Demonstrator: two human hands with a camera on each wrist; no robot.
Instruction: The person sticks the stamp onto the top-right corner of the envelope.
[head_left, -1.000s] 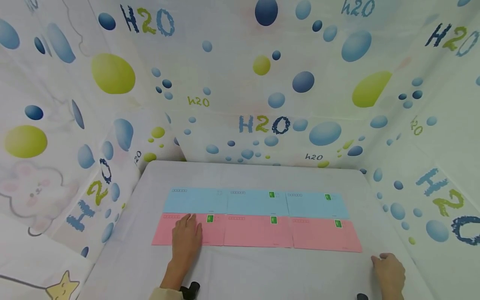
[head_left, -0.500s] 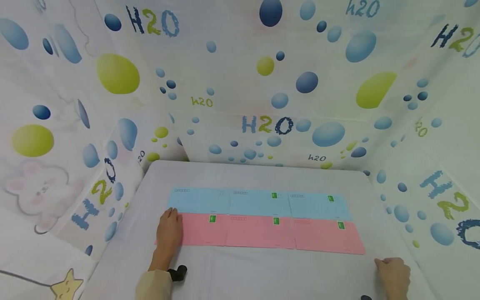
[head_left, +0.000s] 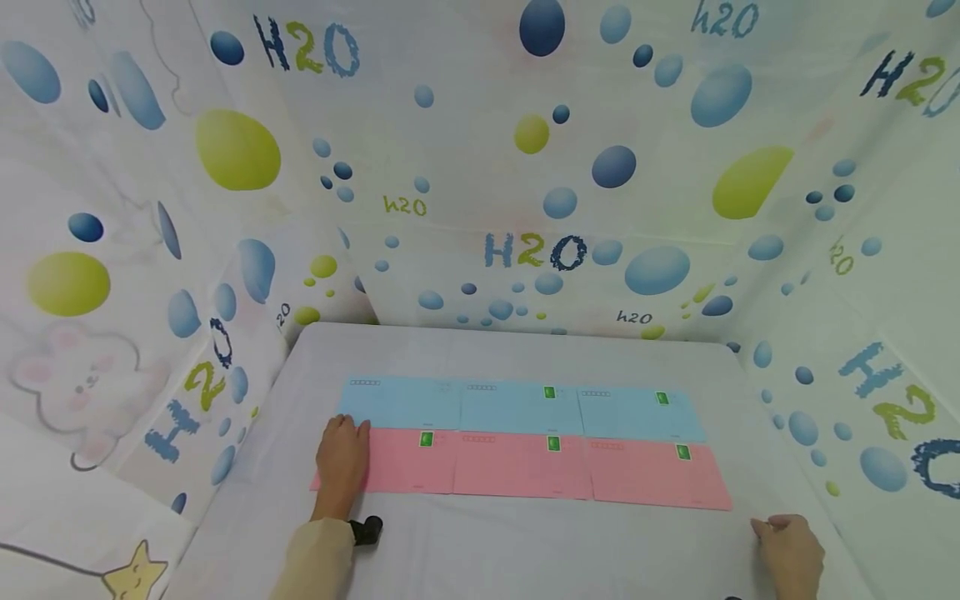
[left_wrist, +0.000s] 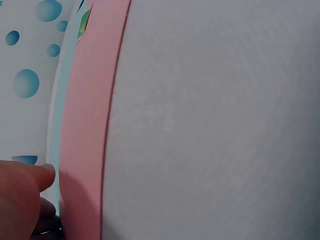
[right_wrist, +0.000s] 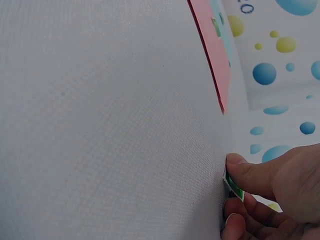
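Blue envelopes form a back row and pink ones a front row on the white table. My left hand [head_left: 342,458] lies over the left end of the left pink envelope [head_left: 408,467]; its fingertips reach the lower edge of the left blue envelope [head_left: 401,406]. That blue one shows only faint printing at its upper right corner, while the others carry a green stamp each. Right of the rows, low over the table, my right hand [head_left: 791,550] pinches a small green stamp [right_wrist: 234,187] between thumb and fingers, as the right wrist view shows.
The white table [head_left: 540,550] ends at a back edge against a cloth wall [head_left: 480,167] printed with bubbles and H2O. Similar cloth closes both sides. A black wrist camera [head_left: 367,531] sits by my left sleeve [head_left: 315,562].
My left hand has slid left, from the middle of the left pink envelope to its left end. The right hand stays near the same spot. The head view has shifted slightly.
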